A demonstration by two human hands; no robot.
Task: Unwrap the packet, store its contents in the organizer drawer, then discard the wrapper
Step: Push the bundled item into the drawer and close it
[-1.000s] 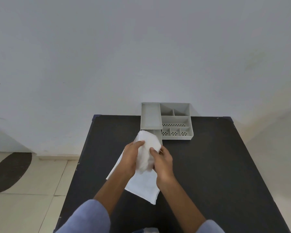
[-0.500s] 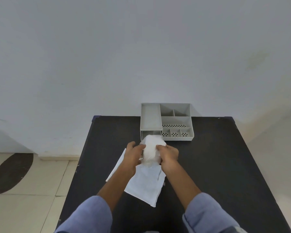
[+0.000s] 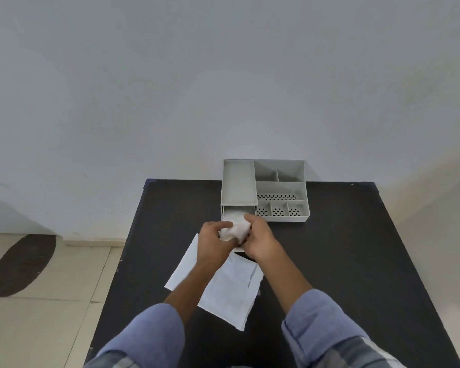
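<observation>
A grey organizer [image 3: 282, 191] with several compartments stands at the far edge of the black table [image 3: 343, 261]. Its drawer [image 3: 227, 215] is pulled out at the lower left, toward me. My left hand [image 3: 214, 241] and my right hand [image 3: 258, 239] together grip a white bundle [image 3: 235, 229] over the open drawer, partly lowered into it. The flattened white wrapper [image 3: 223, 290] lies on the table under my forearms, its far edge hidden by my hands.
The table's left edge drops to a tiled floor [image 3: 37, 301] with a dark oval patch [image 3: 19, 264]. A pale wall [image 3: 223, 75] rises right behind the organizer. Bare black tabletop extends to the right of my arms.
Both hands carried the white bundle forward from above the wrapper to the open drawer and lowered it. The wrapper stayed flat on the table.
</observation>
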